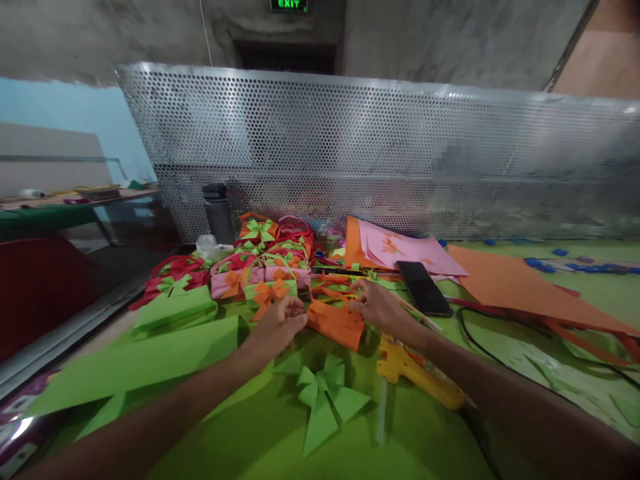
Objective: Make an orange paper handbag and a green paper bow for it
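Between my two hands is a small orange paper bag, tilted, with orange strips behind it. My left hand is at its left end, fingers curled with the tips against the paper. At the upper right corner, my right hand pinches the bag, the fingertips partly hidden. A green paper bow lies on the green tabletop just in front of the bag. Below my right wrist rests a yellow glue gun with a clear glue stick beside it.
Finished paper bags with bows crowd the back left, by a dark bottle. Green sheets lie left. A phone, pink paper, orange sheets and a black cable are right. A perforated metal panel stands behind.
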`<state>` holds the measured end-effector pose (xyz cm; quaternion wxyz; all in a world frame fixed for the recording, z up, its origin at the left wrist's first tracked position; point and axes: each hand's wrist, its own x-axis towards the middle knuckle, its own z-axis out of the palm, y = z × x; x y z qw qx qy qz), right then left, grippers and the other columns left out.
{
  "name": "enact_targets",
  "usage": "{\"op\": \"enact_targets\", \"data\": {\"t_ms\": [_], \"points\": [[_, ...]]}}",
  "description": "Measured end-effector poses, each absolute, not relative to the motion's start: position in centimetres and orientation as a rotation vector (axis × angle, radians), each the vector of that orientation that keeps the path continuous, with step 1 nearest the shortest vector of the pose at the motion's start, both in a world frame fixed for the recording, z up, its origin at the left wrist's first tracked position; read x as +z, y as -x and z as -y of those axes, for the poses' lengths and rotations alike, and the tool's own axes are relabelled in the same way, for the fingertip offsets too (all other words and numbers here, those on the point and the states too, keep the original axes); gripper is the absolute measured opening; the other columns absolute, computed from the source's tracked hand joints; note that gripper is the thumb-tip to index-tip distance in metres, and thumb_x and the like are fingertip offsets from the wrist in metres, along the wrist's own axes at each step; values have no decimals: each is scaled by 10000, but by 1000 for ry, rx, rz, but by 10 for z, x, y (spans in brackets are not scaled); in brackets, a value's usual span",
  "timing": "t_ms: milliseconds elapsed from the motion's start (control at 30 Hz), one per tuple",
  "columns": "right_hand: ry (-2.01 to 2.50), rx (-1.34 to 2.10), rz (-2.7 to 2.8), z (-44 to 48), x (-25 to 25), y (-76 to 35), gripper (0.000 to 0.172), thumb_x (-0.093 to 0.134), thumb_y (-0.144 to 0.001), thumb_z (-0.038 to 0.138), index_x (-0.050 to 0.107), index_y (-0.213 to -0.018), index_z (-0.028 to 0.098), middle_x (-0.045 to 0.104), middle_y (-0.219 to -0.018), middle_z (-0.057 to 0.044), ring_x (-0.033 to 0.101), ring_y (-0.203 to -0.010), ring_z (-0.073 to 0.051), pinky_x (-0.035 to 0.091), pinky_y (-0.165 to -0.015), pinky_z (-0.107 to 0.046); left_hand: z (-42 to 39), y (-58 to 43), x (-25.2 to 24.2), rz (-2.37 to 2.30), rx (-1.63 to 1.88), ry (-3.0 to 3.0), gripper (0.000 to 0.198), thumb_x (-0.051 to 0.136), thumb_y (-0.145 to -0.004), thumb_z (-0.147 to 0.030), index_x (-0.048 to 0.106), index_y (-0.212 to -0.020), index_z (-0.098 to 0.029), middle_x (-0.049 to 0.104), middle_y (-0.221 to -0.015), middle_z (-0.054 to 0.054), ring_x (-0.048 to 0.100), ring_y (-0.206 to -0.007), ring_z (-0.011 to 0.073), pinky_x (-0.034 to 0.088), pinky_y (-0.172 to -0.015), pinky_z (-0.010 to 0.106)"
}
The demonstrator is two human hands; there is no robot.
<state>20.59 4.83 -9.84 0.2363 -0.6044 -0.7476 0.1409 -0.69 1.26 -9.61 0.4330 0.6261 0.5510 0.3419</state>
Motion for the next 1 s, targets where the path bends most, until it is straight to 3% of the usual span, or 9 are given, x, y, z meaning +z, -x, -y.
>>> {"op": "enact_targets", "data": {"t_ms": [100, 267, 333, 500, 667, 833, 933, 1000], "points": [[1659, 393, 2080, -48, -101, -207, 330, 575, -771, 244, 552, -1071, 107, 642, -713, -33, 580, -620, -156, 415, -547, -253, -10, 6, -96, -1327, 862, -1503, 349, 530, -715, -359, 474, -998, -162, 567, -953, 89, 569, -776, 193, 424, -458, 219], [1656, 424, 2104, -46, -103, -208, 244, 508, -876, 314, 551, -1049, 147, 591, -1002, -48, 597, -803, -153, 507, -690, -342, -5, 4, -95, -1260, 882, -1470, 311, 566, -703, -348, 508, -949, -167, 583, -955, 75, 569, -791, 183, 436, -485, 215], [1629, 430, 2092, -46, -101, -208, 234, 515, -872, 295, 552, -1046, 142, 608, -948, -43, 599, -751, -142, 507, -657, -318, -5, 4, -94, -1253, 905, -1468, 309, 579, -700, -350, 513, -937, -163, 587, -930, 68, 562, -777, 180, 435, -490, 223], [1493, 368, 2002, -44, -84, -207, 282, 516, -765, 124, 547, -1044, 115, 611, -592, 15, 533, -517, -115, 400, -497, -217, -9, 7, -93, -1280, 1010, -1416, 343, 567, -729, -382, 476, -986, -174, 575, -931, 55, 561, -799, 178, 417, -517, 224], [1364, 269, 1919, -33, -63, -205, 314, 470, -756, 127, 536, -1063, 130, 609, -611, 22, 541, -551, -118, 384, -541, -212, -8, 9, -89, -1185, 1008, -1334, 399, 552, -763, -432, 442, -1061, -192, 558, -1078, 95, 586, -878, 195, 447, -575, 245], [1320, 177, 1852, -25, -60, -203, 315, 450, -726, 87, 559, -1016, 142, 592, -611, 19, 527, -558, -126, 381, -580, -224, 0, 8, -81, -778, 832, -1198, 492, 537, -761, -518, 446, -1131, -206, 475, -1250, 145, 564, -996, 254, 488, -618, 306], [1323, 164, 1817, -24, -63, -202, 308, 453, -719, 88, 556, -1003, 148, 597, -617, 14, 515, -536, -126, 364, -548, -223, 6, 5, -79, -649, 786, -1302, 633, 624, -661, -565, 461, -1169, -226, 500, -1244, 132, 519, -1081, 281, 490, -707, 335], [1328, 171, 1796, -25, -63, -201, 302, 454, -718, 90, 553, -997, 150, 603, -617, 12, 514, -529, -125, 357, -536, -221, 11, 2, -80, -641, 772, -1380, 703, 720, -583, -501, 466, -1189, -251, 540, -1216, 103, 513, -1100, 272, 460, -816, 356]]}}
